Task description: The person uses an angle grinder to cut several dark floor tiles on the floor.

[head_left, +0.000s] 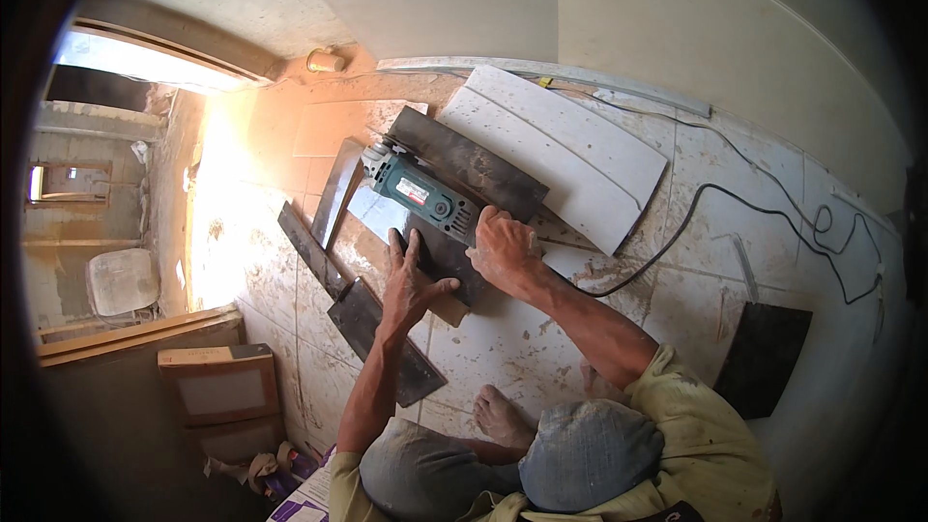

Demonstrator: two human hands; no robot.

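My right hand (507, 249) is wrapped round the rear body of a green angle grinder (418, 195). The tool's metal head points to the far left, and its disc cannot be made out from here. Beneath the grinder lies a dark glossy tile (447, 261). On that tile my left hand (411, 288) rests with its fingers stretched and apart, holding it down beside the tool. Another dark, dusty tile (483, 164) lies just beyond the grinder. A brown block (449, 309) shows under the near edge of the tile by my left hand.
Dark tile strips (311, 246) and a dark piece (391, 343) lie to the left. White tiles (561, 150) lie at the far side. A black cord (691, 208) runs right across the dusty floor. Cardboard boxes (220, 385) stand lower left; a dark tile (764, 358) lies right.
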